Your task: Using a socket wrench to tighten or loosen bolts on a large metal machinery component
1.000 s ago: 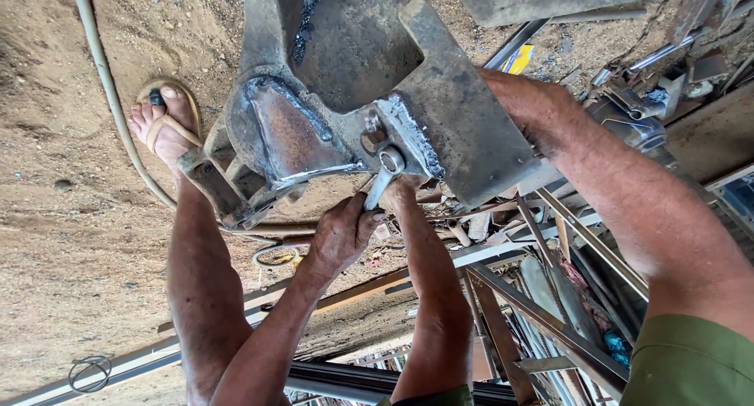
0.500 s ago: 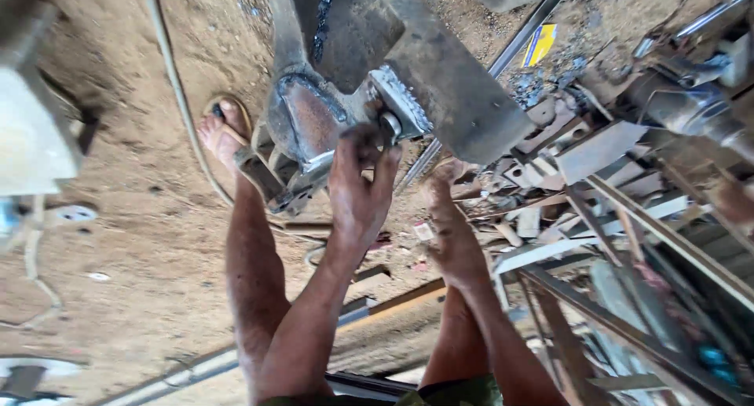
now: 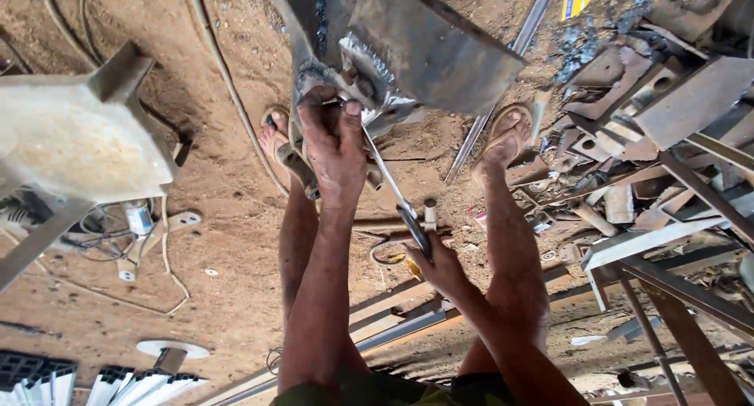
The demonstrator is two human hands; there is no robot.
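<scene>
- Hands have both shifted since the picture a second ago: then the left hand (image 3: 336, 143) sat below the welded joint and the right hand reached up onto the steel plate; now the left hand is on the joint itself and the right hand (image 3: 440, 268) has come down to the lower end of the tool.
- Tool: a long, thin, silver metal wrench (image 3: 397, 198) runs on a slant from the joint down to the right hand. Its upper end lies under the left hand, so the bite on the fastener cannot be seen.
- Left fingers (image 3: 351, 111): curled narrow over the wrench head, pressing against the grey, rust-stained welded steel bracket (image 3: 408, 45).
- Right fingers: closed around the dark lower handle of the wrench, near the right knee.
- Workpiece position: the bracket stands on the sandy dirt floor (image 3: 228, 210) between the two sandalled feet, the left foot (image 3: 279, 143) just beside it, the right foot (image 3: 506, 135) near a thin steel bar.
- Surroundings: a pile of rusty scrap steel offcuts (image 3: 652, 115) lies to the right; a pale plastic chair (image 3: 78, 139) has come into view at the left.
- Judgement: the two-handed hold, one steadying the head and one at the lever end, suggests that a fastener at the joint is being turned.
</scene>
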